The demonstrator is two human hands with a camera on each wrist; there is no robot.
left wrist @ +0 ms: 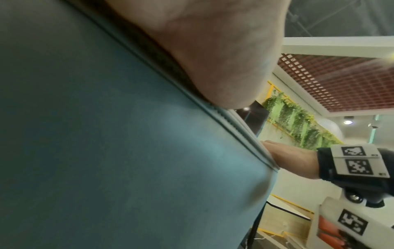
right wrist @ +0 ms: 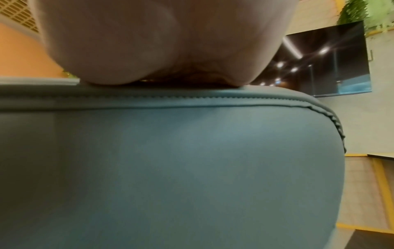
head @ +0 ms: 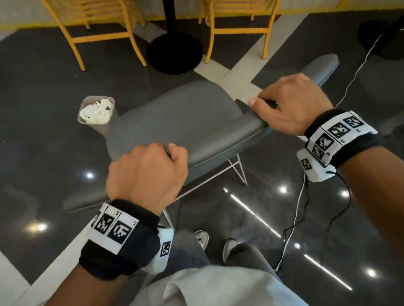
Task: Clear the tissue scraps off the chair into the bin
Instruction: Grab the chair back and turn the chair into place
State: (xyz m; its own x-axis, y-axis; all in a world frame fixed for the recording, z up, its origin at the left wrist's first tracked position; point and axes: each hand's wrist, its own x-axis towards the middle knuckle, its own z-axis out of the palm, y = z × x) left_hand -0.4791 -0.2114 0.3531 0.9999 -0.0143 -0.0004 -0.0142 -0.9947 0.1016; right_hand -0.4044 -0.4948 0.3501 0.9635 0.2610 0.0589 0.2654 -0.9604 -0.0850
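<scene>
A grey padded chair stands before me, its seat bare. My left hand grips the top edge of the backrest near its left end, fingers curled over it. My right hand grips the same edge further right. A small grey bin on the floor beyond the chair's left side holds white tissue scraps. In the left wrist view the chair back fills the frame, with my palm on its seam and the right hand beyond. In the right wrist view my palm presses on the backrest.
Two yellow chairs and a white table on a black pedestal stand behind. A white cable and a black one trail over the glossy dark floor at right. My shoes are just behind the chair legs.
</scene>
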